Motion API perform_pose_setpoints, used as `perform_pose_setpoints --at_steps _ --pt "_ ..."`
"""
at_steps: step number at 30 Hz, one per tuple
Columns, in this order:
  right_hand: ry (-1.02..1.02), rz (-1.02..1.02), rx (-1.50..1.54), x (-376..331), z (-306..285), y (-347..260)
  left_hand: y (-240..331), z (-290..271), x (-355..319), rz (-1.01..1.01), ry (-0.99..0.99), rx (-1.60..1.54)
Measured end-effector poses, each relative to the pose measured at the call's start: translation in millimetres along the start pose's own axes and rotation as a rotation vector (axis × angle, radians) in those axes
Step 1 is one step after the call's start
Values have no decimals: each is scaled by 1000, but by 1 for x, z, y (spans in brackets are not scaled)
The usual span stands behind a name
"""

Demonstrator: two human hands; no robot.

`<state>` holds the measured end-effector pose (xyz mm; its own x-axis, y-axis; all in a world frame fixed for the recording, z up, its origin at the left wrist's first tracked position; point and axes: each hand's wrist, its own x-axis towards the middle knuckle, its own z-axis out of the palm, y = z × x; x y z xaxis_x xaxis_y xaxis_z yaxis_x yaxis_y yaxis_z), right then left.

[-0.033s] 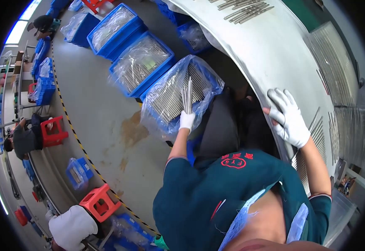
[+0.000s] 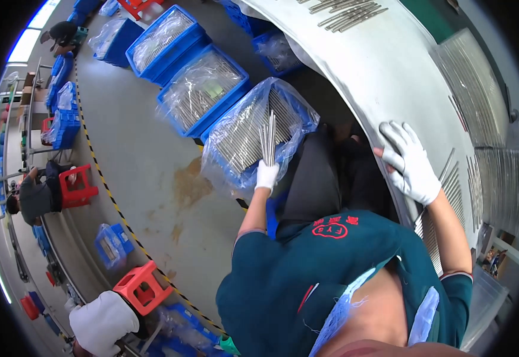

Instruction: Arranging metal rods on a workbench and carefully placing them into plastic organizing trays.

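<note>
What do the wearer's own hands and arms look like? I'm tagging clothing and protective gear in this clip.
Both hands wear plain white fabric gloves: the left hand and the right hand. The forearms are bare below short dark teal sleeves. The right sleeve's cuff has a thin light and red stripe trim. A red emblem sits on the shirt's chest. No watch or jewellery is visible.
</note>
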<state>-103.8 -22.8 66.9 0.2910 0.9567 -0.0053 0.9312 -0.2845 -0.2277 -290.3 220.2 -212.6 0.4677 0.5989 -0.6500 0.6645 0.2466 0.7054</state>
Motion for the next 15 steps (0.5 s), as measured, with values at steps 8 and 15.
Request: perform_pose_setpoints --at_steps 8,15 --pt "288 -38 107 -8 8 -8 73 -42 -131 330 -205 -41" --pt "379 -316 -262 -6 -33 -65 200 -18 -216 433 -822 125"
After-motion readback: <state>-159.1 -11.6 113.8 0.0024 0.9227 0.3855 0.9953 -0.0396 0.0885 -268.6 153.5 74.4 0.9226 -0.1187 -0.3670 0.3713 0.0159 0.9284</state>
